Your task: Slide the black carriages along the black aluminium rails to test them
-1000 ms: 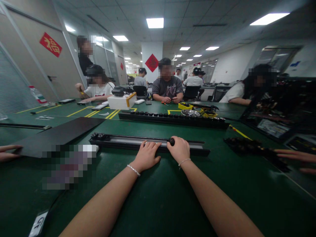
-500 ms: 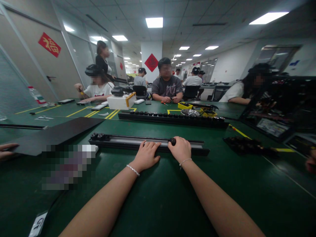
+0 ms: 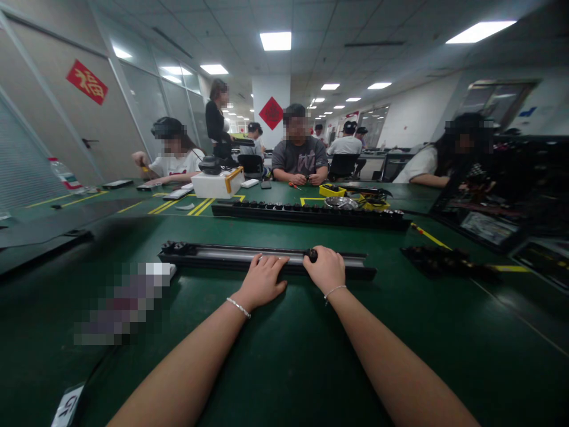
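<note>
A long black channel (image 3: 213, 258) with a pale inner strip lies across the green table (image 3: 284, 356). Small black parts (image 3: 178, 247) sit in its left end. My left hand (image 3: 263, 281) rests on the channel's middle, its fingers apart over the strip and nothing visible in them. To the right of it, my right hand (image 3: 326, 270) is closed round a small round black part (image 3: 312, 255) at the channel, its thumb against the near wall. Fingertips on the far side of that part are partly hidden.
Behind lies another black channel (image 3: 311, 215) filled with black parts. Yellow trays (image 3: 332, 190) and a white box (image 3: 217, 182) stand farther back. A dark sheet (image 3: 80, 219) is at left, black parts (image 3: 448, 262) at right. People sit around the table.
The dark sheet at the left has moved back and left, and the hand holding it is out of view. A standing person has moved right. My hands stay nearly still.
</note>
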Demonstrator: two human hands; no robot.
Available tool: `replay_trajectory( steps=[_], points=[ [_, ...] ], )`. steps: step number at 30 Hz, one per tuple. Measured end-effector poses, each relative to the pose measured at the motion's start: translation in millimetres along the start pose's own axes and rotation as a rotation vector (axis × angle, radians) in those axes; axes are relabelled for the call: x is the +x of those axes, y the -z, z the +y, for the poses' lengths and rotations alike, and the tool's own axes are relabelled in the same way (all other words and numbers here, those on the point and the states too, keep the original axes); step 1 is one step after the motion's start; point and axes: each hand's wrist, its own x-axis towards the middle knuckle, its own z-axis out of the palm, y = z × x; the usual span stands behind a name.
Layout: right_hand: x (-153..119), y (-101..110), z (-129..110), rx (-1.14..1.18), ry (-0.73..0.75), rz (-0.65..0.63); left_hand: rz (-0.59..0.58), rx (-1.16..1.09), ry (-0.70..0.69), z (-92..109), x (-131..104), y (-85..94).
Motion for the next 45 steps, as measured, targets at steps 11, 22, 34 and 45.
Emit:
replay_trajectory(
  steps=[11,22,34,45],
  points=[
    [0,3,1,0.020,-0.008,-0.017,0.002,-0.002,-0.006,-2,0,-1.3],
    [0,7,3,0.020,-0.020,-0.031,-0.010,-0.002,0.000,-1,-1,1.7],
    [3,7,7,-0.006,-0.018,-0.038,0.046,-0.019,0.029,-4,-1,-1.7],
    [3,12,12,-0.019,-0.019,-0.042,0.038,0.015,0.051,-4,-2,-2.2]
  ],
)
